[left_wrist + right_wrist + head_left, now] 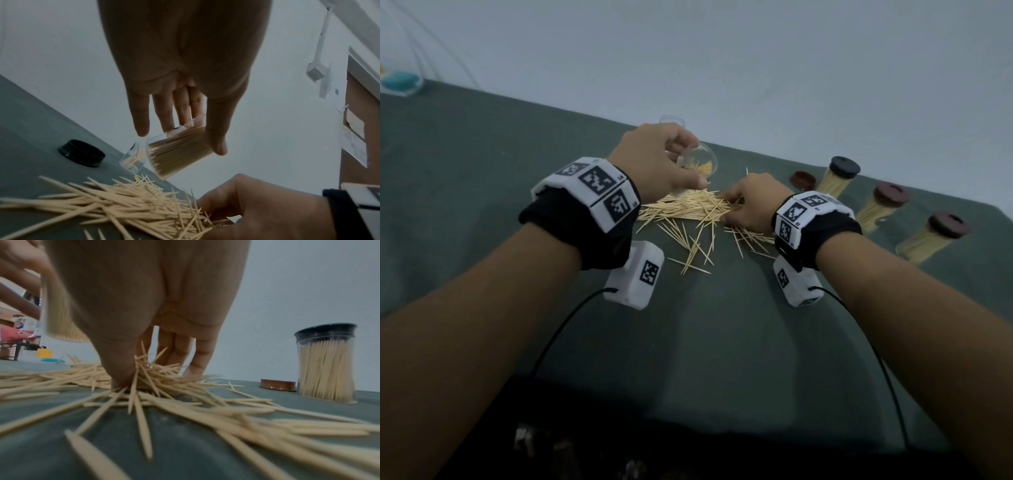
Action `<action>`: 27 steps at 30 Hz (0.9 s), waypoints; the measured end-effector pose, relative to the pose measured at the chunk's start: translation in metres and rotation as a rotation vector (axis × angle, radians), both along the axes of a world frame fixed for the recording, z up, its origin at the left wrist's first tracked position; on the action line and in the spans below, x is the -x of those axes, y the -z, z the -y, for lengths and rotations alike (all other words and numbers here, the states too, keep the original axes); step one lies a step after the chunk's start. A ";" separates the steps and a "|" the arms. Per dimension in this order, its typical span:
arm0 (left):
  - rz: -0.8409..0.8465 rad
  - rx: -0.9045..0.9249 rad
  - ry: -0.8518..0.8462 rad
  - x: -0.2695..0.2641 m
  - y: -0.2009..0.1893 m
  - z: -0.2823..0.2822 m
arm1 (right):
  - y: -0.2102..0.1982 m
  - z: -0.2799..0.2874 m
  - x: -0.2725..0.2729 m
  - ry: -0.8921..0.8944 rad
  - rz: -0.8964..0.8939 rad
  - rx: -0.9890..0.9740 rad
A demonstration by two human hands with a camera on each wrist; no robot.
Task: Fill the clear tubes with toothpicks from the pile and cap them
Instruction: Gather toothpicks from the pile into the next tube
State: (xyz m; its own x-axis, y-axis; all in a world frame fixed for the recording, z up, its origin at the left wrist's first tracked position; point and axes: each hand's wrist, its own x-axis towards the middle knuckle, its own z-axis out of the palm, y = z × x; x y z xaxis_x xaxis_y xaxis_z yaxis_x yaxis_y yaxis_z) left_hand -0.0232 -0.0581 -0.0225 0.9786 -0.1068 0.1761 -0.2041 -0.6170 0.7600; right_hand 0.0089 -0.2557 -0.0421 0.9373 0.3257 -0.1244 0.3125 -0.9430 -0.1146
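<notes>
My left hand (664, 161) grips a clear tube (697, 161), tilted with its open mouth toward the right and partly filled with toothpicks. In the left wrist view the thumb and fingers wrap that tube (179, 151) above the toothpick pile (123, 199). My right hand (734, 205) is down in the pile (688, 212). Its thumb and fingers (193, 369) pinch a bunch of toothpicks (148, 374) against the green table. A second clear tube (131, 159) holding a few toothpicks sits beyond, next to a loose black cap (82, 153).
Three filled, capped tubes (835, 174) (881, 205) (931, 236) stand in a row at the right, with a loose brown cap (803, 180) beside them. The wall runs close behind the table's far edge. A teal object (400, 82) sits far left.
</notes>
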 end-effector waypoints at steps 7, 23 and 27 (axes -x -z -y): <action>0.000 -0.018 -0.001 0.002 -0.002 0.000 | 0.001 0.008 0.000 0.009 -0.022 -0.054; -0.004 -0.040 0.000 0.001 -0.001 -0.001 | 0.000 0.013 0.001 -0.003 0.011 -0.109; -0.001 -0.057 0.013 0.001 0.000 0.001 | -0.001 0.025 0.003 0.036 0.013 -0.187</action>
